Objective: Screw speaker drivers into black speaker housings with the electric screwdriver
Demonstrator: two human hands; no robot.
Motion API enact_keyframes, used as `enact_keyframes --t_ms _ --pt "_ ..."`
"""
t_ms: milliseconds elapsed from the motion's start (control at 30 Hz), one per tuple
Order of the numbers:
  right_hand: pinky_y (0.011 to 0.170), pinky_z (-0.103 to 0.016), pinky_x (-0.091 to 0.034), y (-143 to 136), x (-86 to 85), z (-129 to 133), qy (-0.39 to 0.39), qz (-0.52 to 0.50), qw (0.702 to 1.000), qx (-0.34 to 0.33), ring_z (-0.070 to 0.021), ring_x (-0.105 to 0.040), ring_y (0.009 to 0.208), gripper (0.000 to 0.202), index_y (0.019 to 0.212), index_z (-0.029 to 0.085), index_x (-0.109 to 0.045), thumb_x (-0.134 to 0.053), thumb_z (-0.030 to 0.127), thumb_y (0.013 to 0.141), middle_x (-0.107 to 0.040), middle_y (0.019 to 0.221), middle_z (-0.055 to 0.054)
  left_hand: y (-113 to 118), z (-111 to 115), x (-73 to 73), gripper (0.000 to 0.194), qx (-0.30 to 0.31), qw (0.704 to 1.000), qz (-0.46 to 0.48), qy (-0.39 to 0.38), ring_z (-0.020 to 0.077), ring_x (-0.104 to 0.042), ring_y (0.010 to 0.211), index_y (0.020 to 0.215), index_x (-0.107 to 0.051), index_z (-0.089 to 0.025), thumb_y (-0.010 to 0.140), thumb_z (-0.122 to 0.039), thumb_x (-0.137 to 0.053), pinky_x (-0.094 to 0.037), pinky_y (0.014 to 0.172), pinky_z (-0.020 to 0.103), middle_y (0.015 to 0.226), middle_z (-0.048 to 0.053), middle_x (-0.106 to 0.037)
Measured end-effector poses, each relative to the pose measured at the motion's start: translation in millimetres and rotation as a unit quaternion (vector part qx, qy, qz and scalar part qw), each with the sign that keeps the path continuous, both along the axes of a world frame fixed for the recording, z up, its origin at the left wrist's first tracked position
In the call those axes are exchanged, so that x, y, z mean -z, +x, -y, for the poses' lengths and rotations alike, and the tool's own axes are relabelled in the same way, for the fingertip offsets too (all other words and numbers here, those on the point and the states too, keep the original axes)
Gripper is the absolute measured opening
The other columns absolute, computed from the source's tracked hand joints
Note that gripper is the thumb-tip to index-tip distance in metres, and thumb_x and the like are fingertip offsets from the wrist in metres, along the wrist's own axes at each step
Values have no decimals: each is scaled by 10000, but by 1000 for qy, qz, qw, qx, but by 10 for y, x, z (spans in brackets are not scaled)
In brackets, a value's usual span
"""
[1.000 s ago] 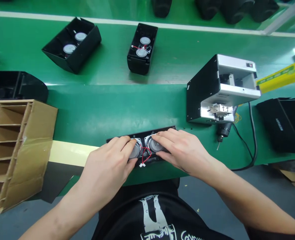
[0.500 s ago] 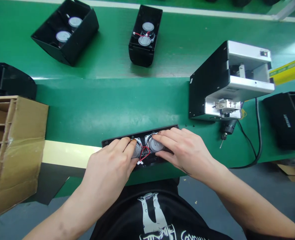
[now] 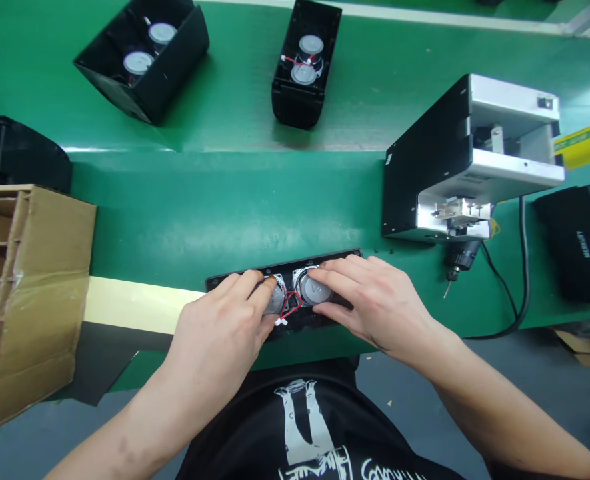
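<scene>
Two round speaker drivers sit side by side in a long black panel [image 3: 287, 268] at the near edge of the bench. My left hand [image 3: 227, 313] is closed over the left speaker driver [image 3: 275, 301], hiding most of it. The fingers and thumb of my right hand [image 3: 375, 303] curve round the right speaker driver [image 3: 315, 288]. Red wires [image 3: 291, 303] run between the two drivers, ending in a small white connector [image 3: 281, 322] near my left thumb. Both hands cover parts of the panel.
A silver-and-black machine [image 3: 425, 167] stands at the right, with an electric screwdriver [image 3: 459, 260] below it. Two black speaker boxes [image 3: 175, 77] [image 3: 299, 100] lie at the back. On the left are a cardboard divider box [image 3: 57, 293] and a pale yellow strip [image 3: 135, 305].
The view has shifted slightly, so the background sits a little differently. Both hands keep their hold on the drivers, with hardly any movement.
</scene>
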State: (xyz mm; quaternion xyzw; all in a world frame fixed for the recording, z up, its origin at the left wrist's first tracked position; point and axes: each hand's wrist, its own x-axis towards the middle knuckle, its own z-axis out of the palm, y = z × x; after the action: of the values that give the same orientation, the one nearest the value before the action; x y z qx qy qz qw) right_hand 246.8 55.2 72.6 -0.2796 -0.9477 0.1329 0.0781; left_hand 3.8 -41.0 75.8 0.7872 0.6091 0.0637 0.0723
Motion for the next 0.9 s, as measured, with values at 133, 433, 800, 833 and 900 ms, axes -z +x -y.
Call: enact_keyframes --t_ms 133,433,800,833,900 --pt "807 -410 -527 6 -15 -6 1 6 1000 -1 -269 -727 1035 319 1298 161 -705 -754 335 1035 -784 1249 -96 -16 -4 28 250 2 1000 13 7 278 -755 918 1224 -733 -170 1040 -239 -580 -598 666 404 1146 99 -790" --pt "812 -412 -541 9 -58 -8 -7 20 1000 0 -274 -728 1023 360 1282 172 -698 -829 304 974 -780 1220 -66 -50 -4 81 271 17 999 31 23 290 -756 931 1253 -722 -150 1008 -254 -676 -595 674 430 1171 88 -791" --pt "795 -400 -564 28 -52 -5 -2 22 1000 5 -276 -739 1007 321 1254 181 -698 -805 334 993 -784 1207 -98 -87 7 75 253 22 999 39 28 290 -760 940 1248 -714 -160 1039 -284 -645 -573 679 417 1181 91 -795" --pt "798 -400 -564 30 -50 -5 -3 21 1000 5 -278 -741 1018 323 1255 181 -699 -807 333 991 -784 1216 -97 -89 5 79 255 22 999 39 25 290 -760 943 1252 -711 -164 1040 -288 -646 -573 679 418 1190 91 -794" --pt "805 -404 -565 32 -44 -4 -5 20 1000 4 -280 -743 1037 347 1269 179 -697 -819 335 983 -782 1227 -92 -90 1 87 259 23 999 43 21 289 -760 948 1261 -707 -167 1038 -287 -651 -578 682 420 1201 88 -791"
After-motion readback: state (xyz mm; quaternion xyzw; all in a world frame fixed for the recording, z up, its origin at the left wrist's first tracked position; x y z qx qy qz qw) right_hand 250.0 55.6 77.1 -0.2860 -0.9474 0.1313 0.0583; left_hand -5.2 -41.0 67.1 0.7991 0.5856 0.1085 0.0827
